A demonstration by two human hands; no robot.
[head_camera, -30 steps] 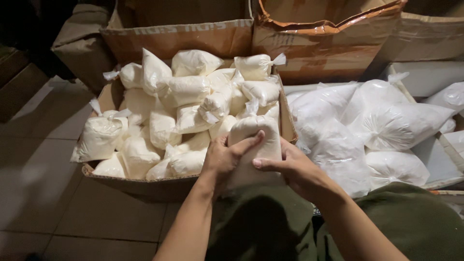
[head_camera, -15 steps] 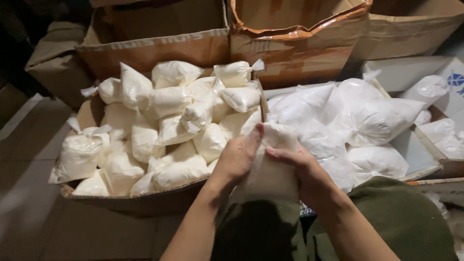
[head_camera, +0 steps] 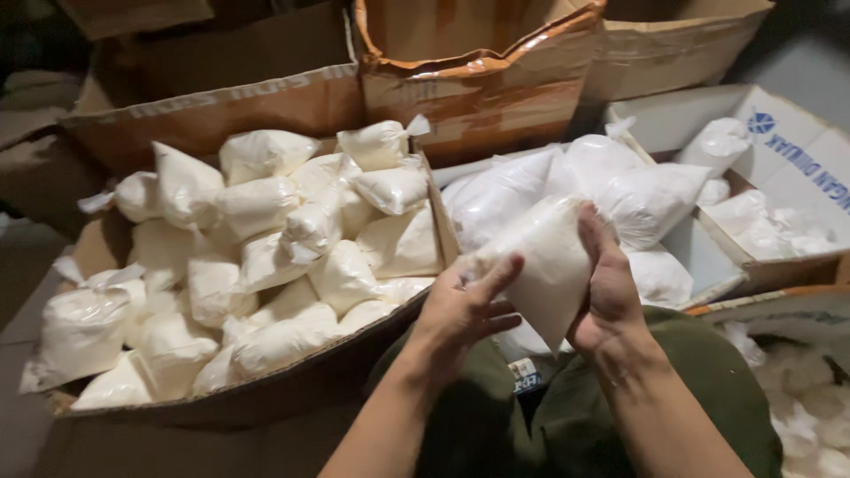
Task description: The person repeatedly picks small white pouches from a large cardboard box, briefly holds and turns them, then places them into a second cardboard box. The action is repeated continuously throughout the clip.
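Both my hands hold one clear plastic bag of white powder (head_camera: 546, 265) above my lap. My left hand (head_camera: 460, 314) grips its lower left side, and my right hand (head_camera: 606, 296) wraps its right side with the thumb up. To the left, a low cardboard box (head_camera: 301, 385) is piled with several small tied bags of white powder (head_camera: 266, 257). Behind the held bag lie larger clear bags of white powder (head_camera: 611, 190).
Tall brown cardboard boxes (head_camera: 478, 75) stand along the back. A white printed carton (head_camera: 779, 150) at the right holds a few more bags. My knees in olive trousers (head_camera: 691, 389) fill the lower right. A dark floor lies at the far left.
The bag has come away from the box on the left and moved right, toward the larger bags. Both hands stayed on it, and the view has shifted right.
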